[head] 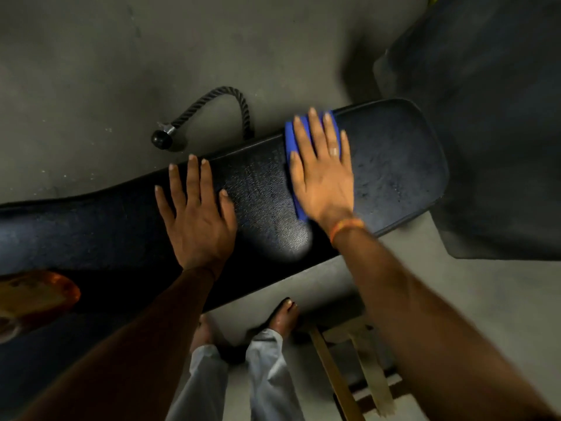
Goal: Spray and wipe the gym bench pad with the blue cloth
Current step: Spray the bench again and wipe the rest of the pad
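The black textured bench pad (394, 159) runs from the lower left to the upper right. My right hand (321, 174) lies flat on the folded blue cloth (290, 141), pressing it onto the pad near its right end. Only the cloth's left edge and top show around my fingers. My left hand (197, 214) rests flat on the pad's middle, fingers spread, holding nothing. No spray bottle is clearly visible.
A black rope handle with a knob end (212, 113) lies on the grey floor beyond the bench. A large dark padded shape (498, 117) stands at the right. My bare feet (283, 314) and wooden slats (358, 369) are below the bench. A blurred orange object (33, 296) lies at the left edge.
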Demonstrator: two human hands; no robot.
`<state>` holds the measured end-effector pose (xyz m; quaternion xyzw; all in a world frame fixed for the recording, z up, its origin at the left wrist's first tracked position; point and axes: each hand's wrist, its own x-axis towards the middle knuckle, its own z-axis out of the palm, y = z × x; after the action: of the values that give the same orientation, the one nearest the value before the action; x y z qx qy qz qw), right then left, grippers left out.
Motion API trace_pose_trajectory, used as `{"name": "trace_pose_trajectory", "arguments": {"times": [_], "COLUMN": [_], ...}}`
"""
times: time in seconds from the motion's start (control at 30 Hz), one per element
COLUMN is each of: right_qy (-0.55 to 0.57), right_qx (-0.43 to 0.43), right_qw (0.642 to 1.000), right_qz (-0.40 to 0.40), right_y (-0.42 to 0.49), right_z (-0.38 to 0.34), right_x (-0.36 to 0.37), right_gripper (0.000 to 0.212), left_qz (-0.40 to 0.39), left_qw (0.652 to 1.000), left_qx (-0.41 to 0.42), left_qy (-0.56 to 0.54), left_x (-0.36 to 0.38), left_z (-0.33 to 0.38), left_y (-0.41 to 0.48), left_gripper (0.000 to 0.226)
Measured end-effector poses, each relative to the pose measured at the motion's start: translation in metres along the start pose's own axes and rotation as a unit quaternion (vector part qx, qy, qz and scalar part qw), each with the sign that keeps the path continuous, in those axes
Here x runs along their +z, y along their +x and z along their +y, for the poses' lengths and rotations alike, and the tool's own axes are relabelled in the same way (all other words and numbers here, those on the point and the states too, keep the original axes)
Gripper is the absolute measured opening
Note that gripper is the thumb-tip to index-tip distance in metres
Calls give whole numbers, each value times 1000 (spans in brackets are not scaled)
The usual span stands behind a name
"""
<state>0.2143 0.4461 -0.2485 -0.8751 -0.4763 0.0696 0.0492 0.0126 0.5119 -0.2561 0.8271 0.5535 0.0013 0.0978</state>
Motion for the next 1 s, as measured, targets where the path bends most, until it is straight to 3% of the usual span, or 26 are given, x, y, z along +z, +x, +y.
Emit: {"name": "trace_pose_trajectory", "arguments": {"times": [0.13, 0.43, 0.67, 0.77, 0.9, 1.0], "right_qy": [-17, 7, -21, -4, 16, 28], "right_qx": [8, 21, 12, -8, 51, 51], "right_qw": [999, 1000, 999, 1000, 999, 998], "right_qz": [-40, 2, -36, -27, 9, 11], "right_y": [-85, 36, -99, -48, 32, 17], "right_z": [7, 15, 35, 51, 68, 70], "right_x": [1, 4, -1, 1, 3, -1], "right_gripper": [64, 60, 63, 62, 60, 59], "left_qz": [8, 18, -22, -32, -31, -36], "left_qw": [1000, 1000, 996, 994, 992, 993], "left_qx": [1, 8, 70, 94, 124, 116], "left_qy": [6, 14, 40, 35, 16, 16], "left_x": [0, 3, -2, 4, 22, 20], "left_z": [0, 0, 7, 35, 98, 99], "left_y": [0, -1, 4, 17, 27, 30], "left_gripper": [61, 59, 62, 67, 69, 69]}}
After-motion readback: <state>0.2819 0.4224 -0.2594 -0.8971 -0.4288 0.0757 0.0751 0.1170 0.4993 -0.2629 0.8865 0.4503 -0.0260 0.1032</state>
